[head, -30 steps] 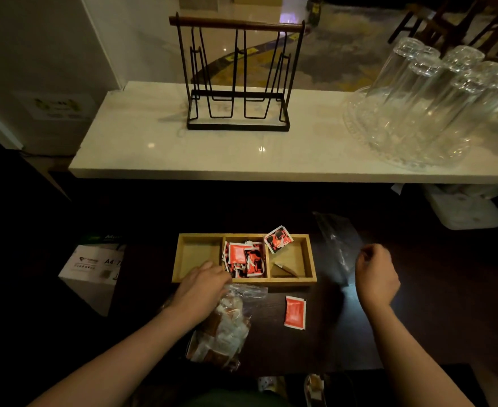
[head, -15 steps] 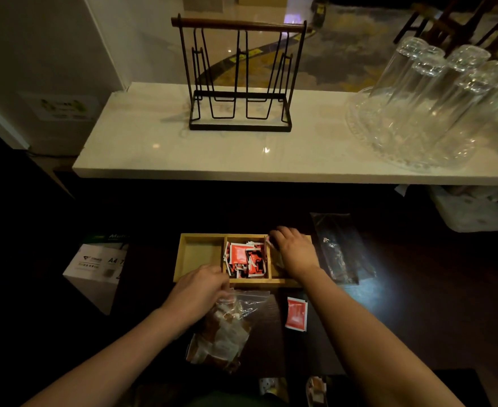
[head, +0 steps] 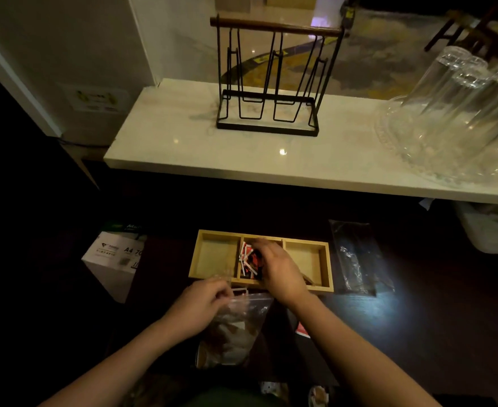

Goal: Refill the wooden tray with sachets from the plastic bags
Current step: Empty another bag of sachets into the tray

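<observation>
The shallow three-compartment wooden tray [head: 306, 284] lies on the dark table [head: 418, 318], and the right hand [head: 277, 268] now reaches over its middle compartment, on the heap of red, black and white paper sachets [head: 249, 259]; half a second ago that hand was over the right compartment, where a sachet leaned on the rim a second ago, and now that compartment shows bare wood, so I judge the stray sachet has been carried across to the heap; the sorting goes on while the compartments either side of the hand are still unfilled. Whether the right grip is clenched on a sachet or already released I cannot tell, the fingers being curled down and hidden by the back of the hand. Just below that grip, toward the person, the left hand [head: 203, 304] pinches the mouth of a crumpled clear plastic bag of pale sachets [head: 233, 333], as it did before; its grip is closed on the film. Beside the right forearm a loose red sachet [head: 303, 330] shows only a corner; right of the tray a second, flat clear plastic bag [head: 356, 259] lies well apart from both hands, its contents too dim to read. What the left compartment holds is hard to make out in the low light; the bag's lower end fades into shadow.
</observation>
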